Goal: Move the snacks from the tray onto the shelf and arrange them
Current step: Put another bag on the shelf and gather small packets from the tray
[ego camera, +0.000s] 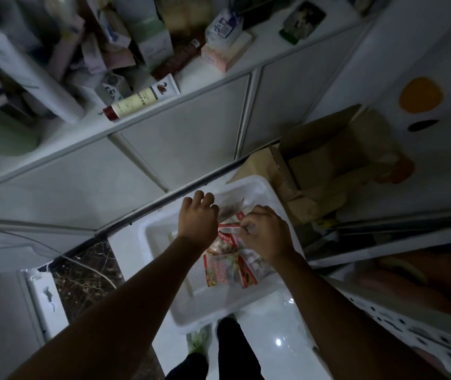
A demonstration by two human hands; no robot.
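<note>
pinching a snack [227, 237] in the tray [213, 305] with the right grip [267, 234]; left grip [198, 220] curled just beside, hold unclear; shelf [269, 39] above, beyond both.

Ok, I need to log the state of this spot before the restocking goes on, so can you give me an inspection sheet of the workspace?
surface: white glossy floor under the white plastic tray; white shelf top crowded.
job's things: red-and-clear snack packets lying in the tray.
clutter: cream tube with dark red cap, pale pink box, green-and-white carton on the shelf.
grippers: right hand pinches a packet; left hand curled in the tray, its hold hidden.
cables: thin pale line across dark marbled strip, possibly a wire.
surroundings: open brown cardboard box, white cabinet doors; dim light.
</note>
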